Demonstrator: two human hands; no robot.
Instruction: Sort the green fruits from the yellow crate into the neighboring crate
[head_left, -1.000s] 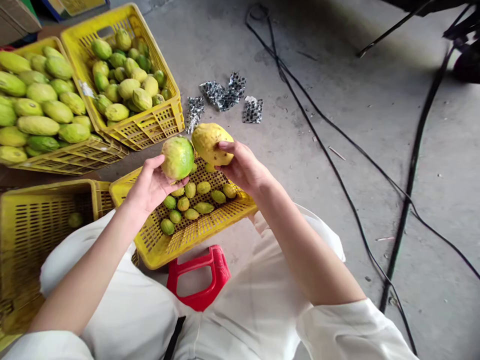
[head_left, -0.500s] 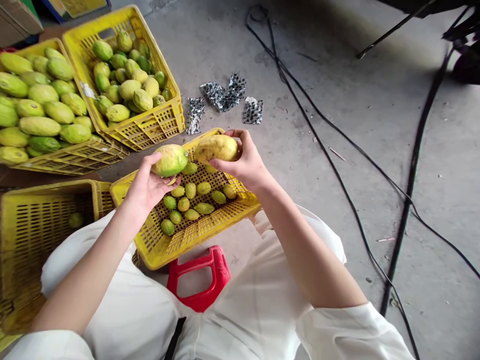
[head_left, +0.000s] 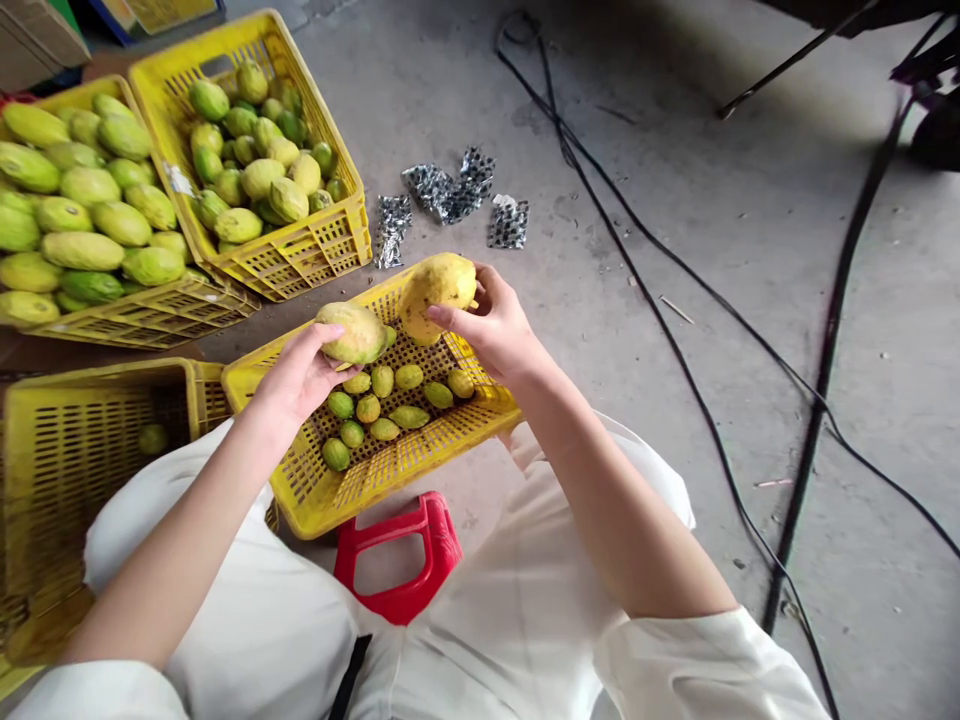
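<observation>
My left hand [head_left: 294, 375] is closed around a yellow-green lemon [head_left: 352, 333], its thumb lying over the top. In my right hand [head_left: 499, 325] is a yellower lemon [head_left: 437, 292] with small dark specks, gripped between thumb and fingers and tilted. Both fruits hang close together above a yellow plastic crate [head_left: 322, 510]. Down on that crate's perforated floor lie several smaller-looking green and yellow lemons [head_left: 409, 417]. My hands hide part of the crate's rim.
Two yellow crates [head_left: 300, 262] heaped with lemons [head_left: 90, 186] stand at the upper left. Another crate [head_left: 90, 385] at left holds one visible fruit. A red plastic stool [head_left: 397, 600] shows between my legs. Crumpled silver wrappers [head_left: 450, 190] and black cables [head_left: 675, 395] lie on the concrete floor.
Both lemons have been turned in my hands. The right one has tipped more upright and the left one now shows a yellower side, slightly lower. The crates stay put.
</observation>
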